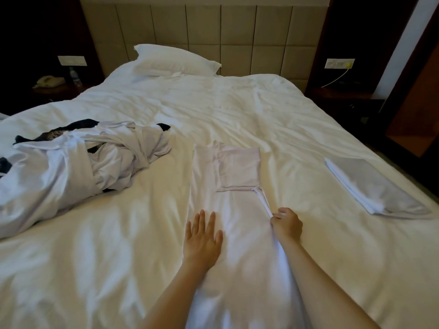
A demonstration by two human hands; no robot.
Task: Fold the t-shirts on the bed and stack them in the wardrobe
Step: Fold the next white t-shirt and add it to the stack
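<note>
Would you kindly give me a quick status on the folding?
Left hand flat on t-shirt. Right hand pinches its edge. Folded shirt right, unfolded pile left.

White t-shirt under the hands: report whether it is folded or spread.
Partly folded. The white t-shirt lies as a long narrow strip, sleeve turned in; left hand presses it, right hand pinches its edge.

A white pillow (pixel 177 60) lies against the beige padded headboard (pixel 213 27). On the left nightstand (pixel 59 90) sit a pale telephone (pixel 48 81) and a bottle (pixel 75 77), below a switch panel (pixel 72 60). A yellowish cable (pixel 337 79) hangs from the right wall socket (pixel 340 63).
</note>
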